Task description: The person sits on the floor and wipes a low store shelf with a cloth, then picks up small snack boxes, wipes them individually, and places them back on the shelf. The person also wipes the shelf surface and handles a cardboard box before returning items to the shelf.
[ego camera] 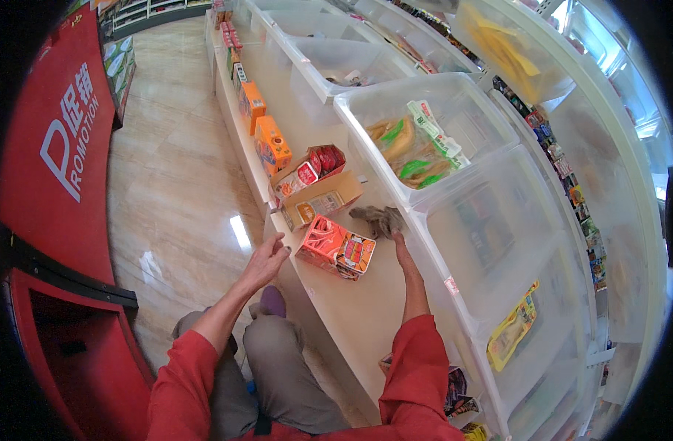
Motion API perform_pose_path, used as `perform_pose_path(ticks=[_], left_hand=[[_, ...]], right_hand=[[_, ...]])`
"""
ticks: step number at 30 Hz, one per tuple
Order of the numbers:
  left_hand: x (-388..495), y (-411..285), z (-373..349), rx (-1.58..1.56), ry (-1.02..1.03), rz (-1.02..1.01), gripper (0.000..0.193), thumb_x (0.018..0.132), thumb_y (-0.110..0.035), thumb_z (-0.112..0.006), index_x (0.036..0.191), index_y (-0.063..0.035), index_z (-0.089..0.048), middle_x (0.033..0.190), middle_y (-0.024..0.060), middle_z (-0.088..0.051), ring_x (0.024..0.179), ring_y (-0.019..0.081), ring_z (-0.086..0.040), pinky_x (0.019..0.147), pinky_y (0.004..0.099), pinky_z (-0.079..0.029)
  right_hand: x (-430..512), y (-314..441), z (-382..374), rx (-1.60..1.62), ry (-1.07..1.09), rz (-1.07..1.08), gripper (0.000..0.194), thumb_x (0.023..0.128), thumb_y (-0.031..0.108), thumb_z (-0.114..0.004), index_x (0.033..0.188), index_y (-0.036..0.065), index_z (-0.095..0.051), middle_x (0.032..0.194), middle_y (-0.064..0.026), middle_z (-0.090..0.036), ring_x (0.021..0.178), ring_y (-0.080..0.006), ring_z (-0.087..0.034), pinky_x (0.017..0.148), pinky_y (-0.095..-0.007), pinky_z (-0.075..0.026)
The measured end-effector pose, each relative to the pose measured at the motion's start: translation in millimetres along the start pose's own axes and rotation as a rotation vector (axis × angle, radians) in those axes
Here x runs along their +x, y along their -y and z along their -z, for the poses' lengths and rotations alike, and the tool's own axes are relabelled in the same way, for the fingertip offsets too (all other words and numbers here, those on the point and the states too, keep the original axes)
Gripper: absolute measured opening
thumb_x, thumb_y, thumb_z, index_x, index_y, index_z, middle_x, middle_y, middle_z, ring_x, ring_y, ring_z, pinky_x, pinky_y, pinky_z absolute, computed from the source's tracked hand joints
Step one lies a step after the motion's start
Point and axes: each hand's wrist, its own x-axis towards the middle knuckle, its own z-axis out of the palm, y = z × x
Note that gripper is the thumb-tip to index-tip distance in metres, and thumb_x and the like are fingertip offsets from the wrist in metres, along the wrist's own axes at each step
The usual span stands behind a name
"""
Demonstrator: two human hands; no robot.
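A grey-brown cloth, crumpled, lies under my right hand on the white shelf, beside the clear plastic bins; the cloth hides most of my fingers. Over the shelf's front edge is my left hand, fingers apart and holding nothing. Between my hands sits a red and orange carton of packaged snacks. Just beyond it stands an open cardboard display box with an orange-labelled front, and behind that a box of red packets.
Orange cartons line the shelf's front edge farther along. A clear bin with bagged food borders the shelf on the right; another holds a yellow packet. More packets lie near my right elbow. A red promotion stand is at left.
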Motion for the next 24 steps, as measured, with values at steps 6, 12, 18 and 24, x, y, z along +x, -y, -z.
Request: perform_pose_path(ticks=[6, 12, 18, 24], left_hand=[[2.0, 2.5, -13.4, -0.065, 0.014, 0.034, 0.057, 0.087, -0.032, -0.053, 0.134, -0.0022, -0.037, 0.120, 0.0207, -0.051, 0.108, 0.0277, -0.052, 0.093, 0.0363, -0.041], [14.9, -13.0, -41.5, -0.219, 0.117, -0.052, 0.057, 0.089, -0.036, -0.054, 0.135, -0.0064, -0.038, 0.123, 0.0160, -0.050, 0.107, 0.0222, -0.051, 0.093, 0.0337, -0.039], [26.8, -7.5, -46.9, -0.125, -0.045, -0.025, 0.045, 0.089, -0.026, -0.056, 0.126, -0.0042, -0.046, 0.118, 0.0089, -0.055, 0.104, 0.0181, -0.053, 0.093, 0.0316, -0.040], [46.1, 4.0, -53.6, -0.447, 0.176, 0.034, 0.055, 0.086, -0.039, -0.056, 0.134, -0.0134, -0.043, 0.121, 0.0044, -0.052, 0.105, 0.0164, -0.049, 0.092, 0.0323, -0.038]], right_hand=[[-64.3, 19.9, -18.6, 0.451, 0.204, -0.363, 0.037, 0.086, 0.034, -0.052, 0.099, 0.001, -0.060, 0.075, -0.0079, -0.062, 0.065, -0.0152, -0.058, 0.053, -0.0280, -0.043], [-80.8, -10.7, -30.4, 0.363, 0.121, -0.385, 0.027, 0.080, 0.021, -0.049, 0.075, -0.002, -0.061, 0.061, -0.0155, -0.057, 0.058, -0.0224, -0.057, 0.053, -0.0357, -0.043], [-83.0, -8.2, -54.4, 0.170, 0.170, -0.319, 0.028, 0.076, 0.021, -0.051, 0.071, -0.005, -0.063, 0.073, -0.0279, -0.059, 0.070, -0.0407, -0.060, 0.067, -0.0454, -0.046], [-83.5, -43.1, -77.1, 0.160, 0.225, -0.465, 0.031, 0.079, 0.021, -0.052, 0.067, -0.007, -0.062, 0.069, -0.0277, -0.060, 0.064, -0.0364, -0.062, 0.063, -0.0432, -0.047]])
